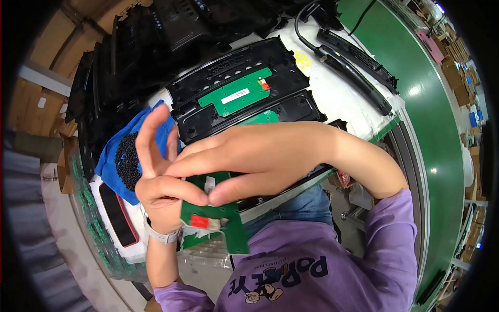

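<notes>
Green circuit board (218, 221) pinched by left hand (161, 177), right hand (260, 156), black housings (244, 93) behind

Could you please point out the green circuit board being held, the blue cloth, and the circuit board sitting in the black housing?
held green circuit board (228, 229): head view, lower green face below the fingers.
blue cloth (115, 179): head view, lower left fold.
circuit board in black housing (236, 93): head view, centre of its green face.

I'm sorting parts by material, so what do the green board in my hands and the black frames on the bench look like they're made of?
The green board looks like laminated circuit board: flat, thin, glossy green coating, with a small red part mounted on it. The black frames look like moulded plastic: matte, with ribs and regular cut-outs. Both are judged by look only.
</notes>
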Tool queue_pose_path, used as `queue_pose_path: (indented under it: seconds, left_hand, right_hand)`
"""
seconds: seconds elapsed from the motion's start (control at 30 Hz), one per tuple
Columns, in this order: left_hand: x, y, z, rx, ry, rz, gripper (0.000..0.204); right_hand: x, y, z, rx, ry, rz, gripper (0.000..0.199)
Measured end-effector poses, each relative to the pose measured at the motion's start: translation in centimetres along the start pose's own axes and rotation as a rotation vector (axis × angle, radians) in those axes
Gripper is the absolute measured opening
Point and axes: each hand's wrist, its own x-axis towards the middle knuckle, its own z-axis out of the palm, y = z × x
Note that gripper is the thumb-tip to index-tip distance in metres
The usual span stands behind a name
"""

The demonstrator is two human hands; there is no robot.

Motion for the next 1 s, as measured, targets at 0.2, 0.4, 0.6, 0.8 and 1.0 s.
queue_pose_path:
  seconds: [0.2,0.4,0.6,0.8,1.0]
  left_hand:
    - [-0.5,-0.5,0.1,0.077,0.121,-0.075,0.028]
    - [-0.8,-0.3,-0.8,0.329,-0.029,-0.143,0.037]
    - [-0.3,0.5,3.0,0.446,-0.528,0.130,0.067]
    - [-1.1,-0.1,3.9,0.618,-0.634,0.039,0.060]
    - [-1.4,-0.6,3.9,0.618,-0.649,0.078,0.053]
  right_hand:
    - [-0.9,-1.0,-0.7,-0.050,0.144,0.247,0.023]
    - [-6.7,-2.6,-1.7,-0.420,0.353,0.356,0.015]
    - [-10.3,-1.1,0.7,-0.431,0.368,0.396,0.015]
    - [-10.1,-1.9,1.0,-0.513,0.218,0.475,0.014]
    - [-10.2,-1.8,1.8,-0.837,0.323,0.408,0.028]
